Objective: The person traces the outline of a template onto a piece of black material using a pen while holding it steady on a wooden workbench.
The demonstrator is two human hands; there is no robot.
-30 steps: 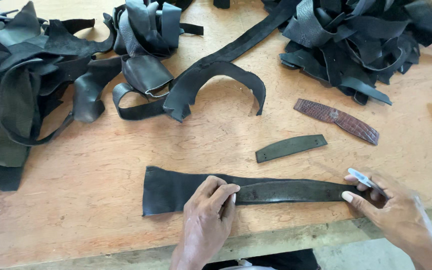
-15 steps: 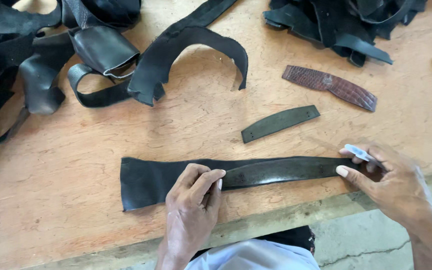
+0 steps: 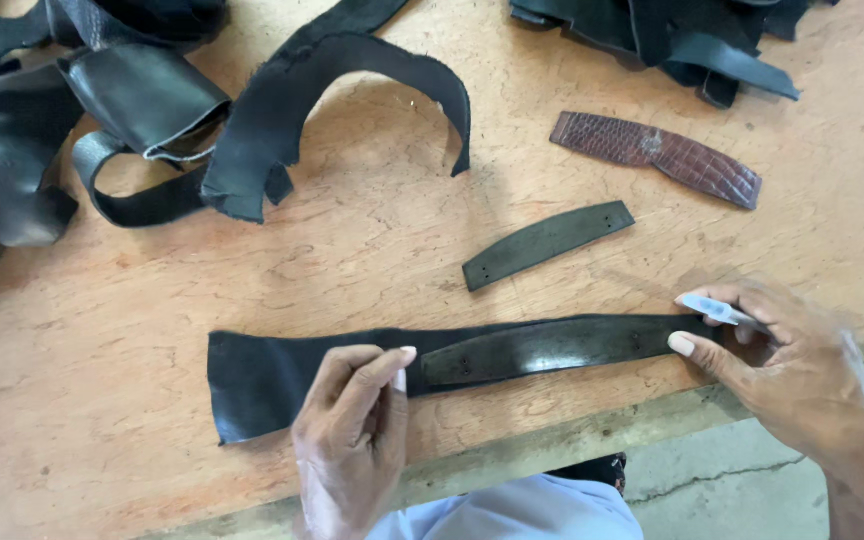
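A long black leather strip [image 3: 292, 375] lies flat across the near part of the wooden table [image 3: 152, 290], parallel to its front edge. On top of the strip's right half rests a dark curved template [image 3: 552, 345], a narrow bowed piece with small holes near its ends. The left hand [image 3: 352, 430] presses down at the template's left end, its index finger and thumb stretched out and touching the strip and the template's tip, the other fingers curled under. The right hand [image 3: 792, 365] sits at the template's right end, thumb tip against the leather, while the fingers pinch a small pale marking tool [image 3: 717, 310] whose tip points at the strip's end. Just beyond, toward the middle of the table, lies a second dark curved piece [image 3: 547, 243] of the same shape, set at a slant and apart from the strip. Farther right lies a reddish-brown piece with a scaly pattern [image 3: 657, 157], also bowed. At the far left and along the far edge sit heaps of black leather offcuts [image 3: 132, 110], one arched strip [image 3: 352, 90] standing up like a hoop. No packages, labels or signs show anywhere on the table.
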